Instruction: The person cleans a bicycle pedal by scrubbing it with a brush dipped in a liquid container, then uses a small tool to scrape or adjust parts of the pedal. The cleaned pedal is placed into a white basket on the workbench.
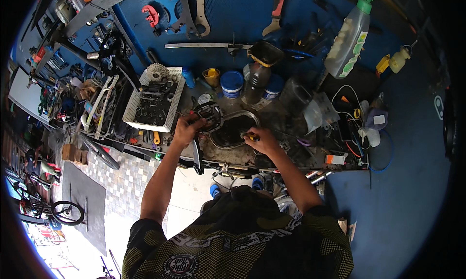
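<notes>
My left hand (187, 130) is closed around a black bicycle crank arm (197, 156), whose lower end hangs past the bench's front edge. At its upper end is a black pedal-like part (209, 115), partly over a metal-rimmed tray (228, 146) that holds something dark. Over the tray's right side, my right hand (262, 140) pinches a small tool with a yellow and black handle (253, 137); its working end is too dark to make out.
A white basket (169, 115) of bike parts stands left on the bench. Behind the tray are a blue-lidded tub (231, 82), a dark bottle (256, 82) and a yellow cup (211, 76). A spray bottle (347, 43) hangs right, near cables (352, 128).
</notes>
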The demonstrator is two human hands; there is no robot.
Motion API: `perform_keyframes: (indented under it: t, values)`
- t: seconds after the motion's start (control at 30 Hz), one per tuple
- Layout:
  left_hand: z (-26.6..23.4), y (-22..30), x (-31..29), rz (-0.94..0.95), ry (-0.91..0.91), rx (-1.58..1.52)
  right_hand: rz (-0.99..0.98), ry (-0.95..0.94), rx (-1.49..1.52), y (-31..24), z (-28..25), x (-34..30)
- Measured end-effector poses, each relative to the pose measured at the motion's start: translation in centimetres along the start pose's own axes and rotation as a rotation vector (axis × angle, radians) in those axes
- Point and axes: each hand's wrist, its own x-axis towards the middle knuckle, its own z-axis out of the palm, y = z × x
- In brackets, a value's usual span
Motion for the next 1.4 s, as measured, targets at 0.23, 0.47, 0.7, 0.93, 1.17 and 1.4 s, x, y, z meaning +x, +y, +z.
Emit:
perform_keyframes:
  t: [0.23,0.47,0.7,0.93,1.17,1.4]
  values:
    - [0.7,0.3,0.1,-0.031,-0.030,0.035,0.136,0.027,0.587,-5.9,-1.3,1.4]
    - [-0.3,0.7,0.2,-0.038,0.024,0.045,-0.072,0.166,0.496,-7.6,-1.8,3.0]
    - [0.1,1.1,-0.6,-0.043,-0.016,0.022,0.007,0.098,0.445,-7.7,-2.2,2.7]
    - [1.7,0.7,0.1,-0.032,-0.024,0.105,-0.204,0.129,0.422,-10.1,-1.2,1.8]
    - [0.8,0.9,-0.2,-0.051,0.000,0.024,-0.005,0.195,0.303,-3.2,-2.3,1.8]
    - [0.6,1.6,-0.7,-0.027,-0.073,0.133,0.107,0.062,0.047,-2.0,-1.0,0.9]
